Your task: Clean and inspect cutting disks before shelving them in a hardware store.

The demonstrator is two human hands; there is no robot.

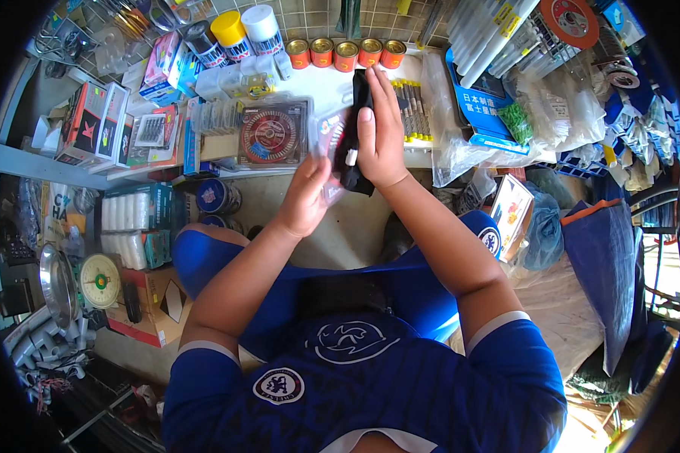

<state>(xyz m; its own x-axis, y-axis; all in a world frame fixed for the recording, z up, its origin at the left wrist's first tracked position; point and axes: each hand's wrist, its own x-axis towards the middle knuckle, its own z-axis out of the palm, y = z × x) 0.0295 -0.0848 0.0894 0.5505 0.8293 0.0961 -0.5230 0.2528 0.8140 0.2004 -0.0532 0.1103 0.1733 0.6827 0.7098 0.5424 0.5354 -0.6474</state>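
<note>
My left hand (306,201) grips the near left edge of a clear plastic blister pack (329,127), raised in front of the white shelf and tilted nearly on edge. A toothed disc shows faintly inside the pack, which is partly blurred. My right hand (381,133) presses a folded black cloth (351,178) with a small white patch flat against the pack's right side. Most of the pack's far face is hidden by the cloth. Left of my hands, a similar pack with a red segmented cutting disc (271,135) lies on the shelf.
Several small orange tins (346,56) line the shelf's back, beside spray cans (260,31). Drill bits with yellow ends (413,110) lie right of my hands, near a blue package (481,107). A dial scale (100,281) and cardboard box (153,306) stand lower left.
</note>
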